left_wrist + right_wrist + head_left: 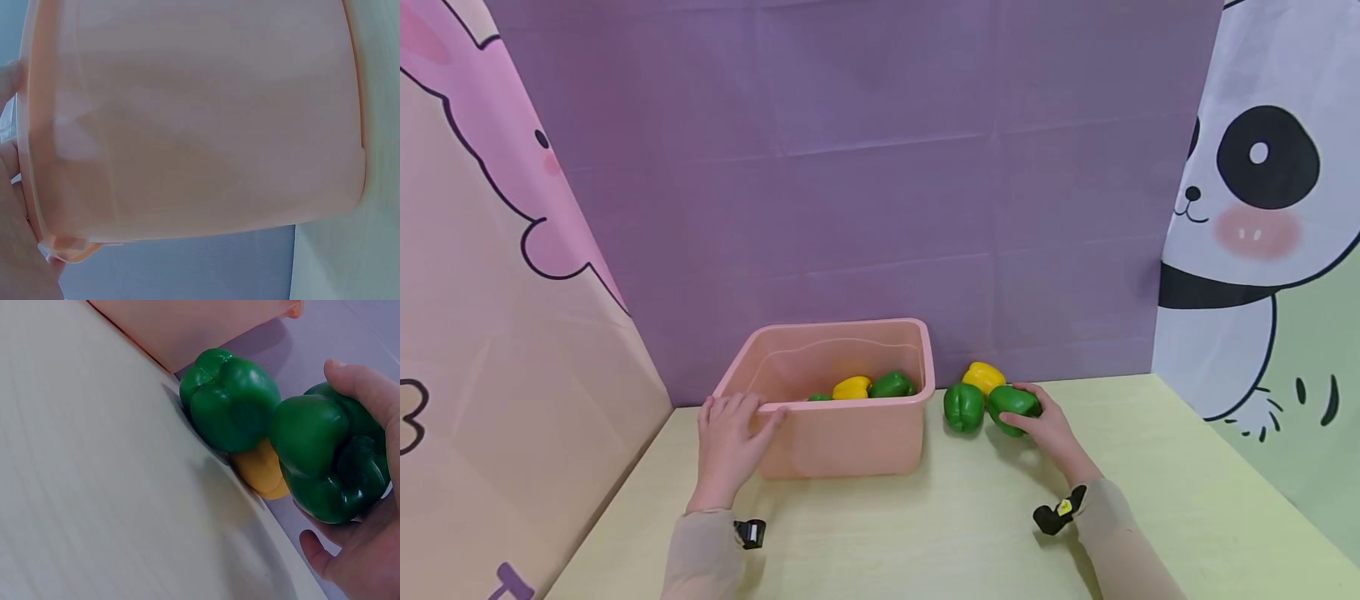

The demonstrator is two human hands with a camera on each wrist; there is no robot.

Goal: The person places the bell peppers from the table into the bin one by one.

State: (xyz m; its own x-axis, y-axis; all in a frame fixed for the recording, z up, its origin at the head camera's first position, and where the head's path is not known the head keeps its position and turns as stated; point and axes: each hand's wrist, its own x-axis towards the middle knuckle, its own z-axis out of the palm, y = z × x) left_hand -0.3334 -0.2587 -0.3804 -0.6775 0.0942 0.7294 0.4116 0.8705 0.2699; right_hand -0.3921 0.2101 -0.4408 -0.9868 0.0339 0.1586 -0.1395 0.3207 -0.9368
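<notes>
Looks like a staged recording booth, not a real kitchen: cartoon panda sheet (pixel 1262 208) and pink bunny sheet (pixel 490 208) as side walls, creased purple cloth (pixel 880 167) behind, plain pale table (pixel 962 533) in between.

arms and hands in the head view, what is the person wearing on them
Both arms wear snug, light beige long sleeves reaching the wrists. The left hand and right hand are bare. A small black device sits at the left wrist; the black device at the right wrist carries a yellow marking.
</notes>
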